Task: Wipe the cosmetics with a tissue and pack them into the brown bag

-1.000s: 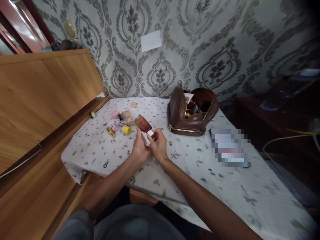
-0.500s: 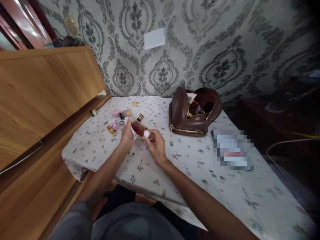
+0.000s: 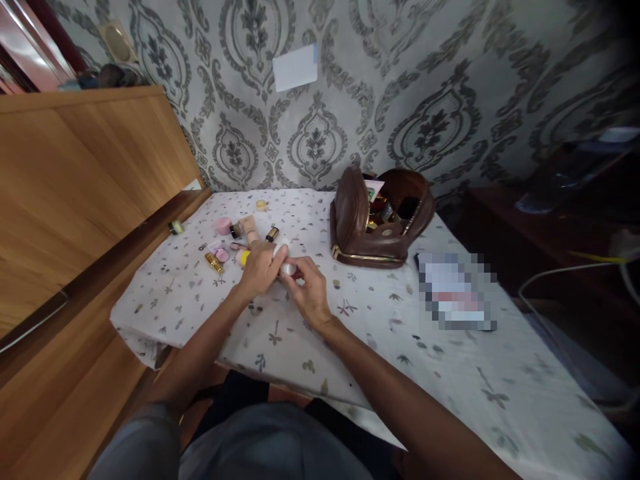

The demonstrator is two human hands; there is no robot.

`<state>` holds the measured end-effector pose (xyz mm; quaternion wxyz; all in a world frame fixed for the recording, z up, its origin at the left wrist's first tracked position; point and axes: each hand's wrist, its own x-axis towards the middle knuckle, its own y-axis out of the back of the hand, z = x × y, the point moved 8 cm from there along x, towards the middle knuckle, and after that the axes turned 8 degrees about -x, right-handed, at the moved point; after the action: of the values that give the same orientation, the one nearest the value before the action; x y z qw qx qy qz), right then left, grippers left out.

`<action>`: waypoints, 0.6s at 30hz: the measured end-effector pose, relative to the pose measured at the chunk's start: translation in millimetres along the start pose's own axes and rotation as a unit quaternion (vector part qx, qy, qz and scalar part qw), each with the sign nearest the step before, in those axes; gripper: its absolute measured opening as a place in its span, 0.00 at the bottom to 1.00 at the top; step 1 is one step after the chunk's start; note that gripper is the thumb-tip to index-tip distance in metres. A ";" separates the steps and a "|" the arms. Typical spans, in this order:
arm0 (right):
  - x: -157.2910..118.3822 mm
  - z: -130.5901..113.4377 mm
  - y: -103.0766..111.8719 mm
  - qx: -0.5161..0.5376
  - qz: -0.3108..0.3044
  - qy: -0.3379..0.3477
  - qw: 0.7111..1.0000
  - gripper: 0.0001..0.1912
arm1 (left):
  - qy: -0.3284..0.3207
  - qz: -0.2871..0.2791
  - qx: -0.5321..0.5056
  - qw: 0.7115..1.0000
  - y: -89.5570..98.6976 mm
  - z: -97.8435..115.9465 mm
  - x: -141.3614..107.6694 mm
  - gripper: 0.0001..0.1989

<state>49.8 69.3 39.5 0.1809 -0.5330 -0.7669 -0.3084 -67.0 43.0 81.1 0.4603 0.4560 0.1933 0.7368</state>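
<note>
My left hand [image 3: 261,268] is closed around something white [image 3: 282,248] that looks like cloth or paper, mostly covered by the fingers. My right hand [image 3: 309,288] is close beside it, its fingertips pinching the whitish cap end [image 3: 289,268] of a bottle. The bottle's red-amber body is hidden behind my left hand. A small yellow thing [image 3: 245,257] shows at the left hand's far edge; whether it is held or lies on the table I cannot tell. Near it lie a gold tube [image 3: 214,263], a pink piece [image 3: 221,255] and a beige tube [image 3: 249,228].
An open brown leather bag [image 3: 370,247] with small items inside stands at the back right of the patterned tablecloth [image 3: 370,353]. A blurred flat item [image 3: 455,290] lies right of it. Further small cosmetics include a pink round container [image 3: 223,226] and a black-and-gold piece [image 3: 273,233]. A wooden panel [image 3: 90,180] borders the left.
The red bottle body showed between my hands before and is now covered. My left hand has moved right, over the bottle, closer to my right hand. The view has shifted slightly.
</note>
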 end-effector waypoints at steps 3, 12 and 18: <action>1.6 -2.9 0.0 -0.030 -0.017 0.024 0.999 0.06 | 0.002 -0.038 0.000 0.999 -7.9 4.6 2.3 0.24; 7.5 -7.5 -2.3 -0.026 -0.098 0.076 0.992 0.09 | 0.121 -0.079 -0.117 0.982 -18.3 -62.2 2.8 0.25; 10.3 10.0 0.8 -0.043 -0.077 0.029 0.996 0.09 | 0.100 -0.020 -0.115 0.988 -23.6 -56.3 -7.4 0.24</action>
<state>47.3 83.4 38.6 0.1563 -0.4707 -0.7859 -0.3693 -101.8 56.2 32.2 0.5026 0.3197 0.1614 0.7869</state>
